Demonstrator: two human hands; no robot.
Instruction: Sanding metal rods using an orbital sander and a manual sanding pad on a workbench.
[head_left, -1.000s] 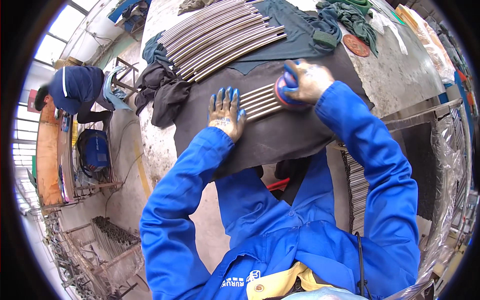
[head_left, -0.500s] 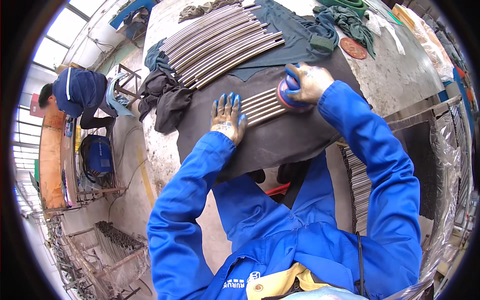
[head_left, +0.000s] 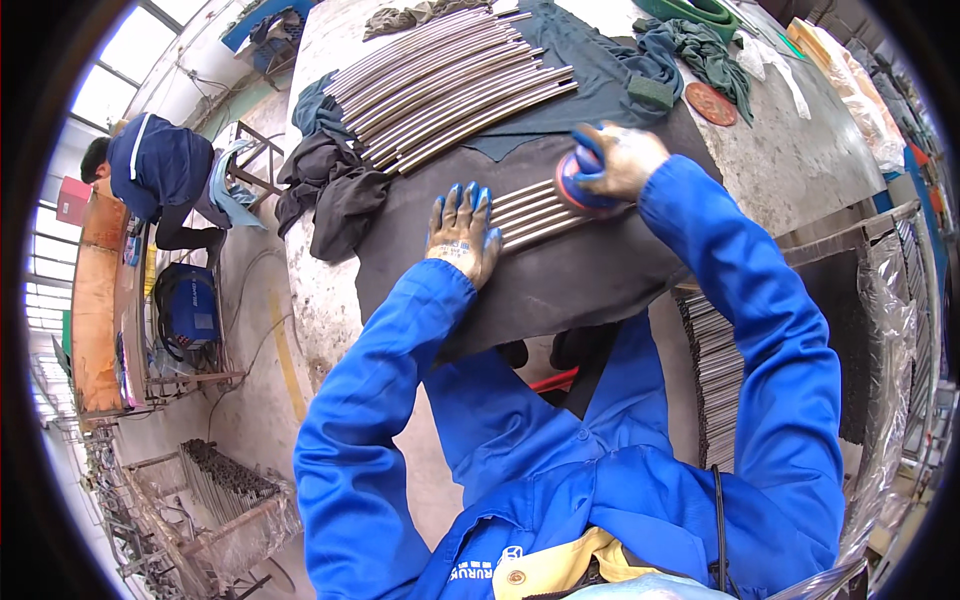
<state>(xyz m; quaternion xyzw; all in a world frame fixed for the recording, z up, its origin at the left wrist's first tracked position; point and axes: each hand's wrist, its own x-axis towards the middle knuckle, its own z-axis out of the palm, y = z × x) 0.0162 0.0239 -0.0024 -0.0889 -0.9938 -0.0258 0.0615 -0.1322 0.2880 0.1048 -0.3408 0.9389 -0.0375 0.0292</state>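
A few short metal rods [head_left: 528,212] lie side by side on a dark mat [head_left: 560,275] spread over the workbench. My left hand [head_left: 462,232], in a blue-tipped work glove, presses flat on the near ends of those rods. My right hand [head_left: 618,160], also gloved, grips a round blue and red sanding tool [head_left: 577,186] that rests on the far ends of the rods. Both sleeves are bright blue.
A large bundle of long metal rods [head_left: 450,82] lies at the back of the bench, with dark rags [head_left: 330,195] to its left and green cloths [head_left: 695,45] at the right. More rods [head_left: 712,375] are stacked at the right. Another person [head_left: 160,180] works at the far left.
The view has shifted slightly, so the bench sits a little more to the right. Both hands stay on the rods, the right one with the tool nudged slightly along them.
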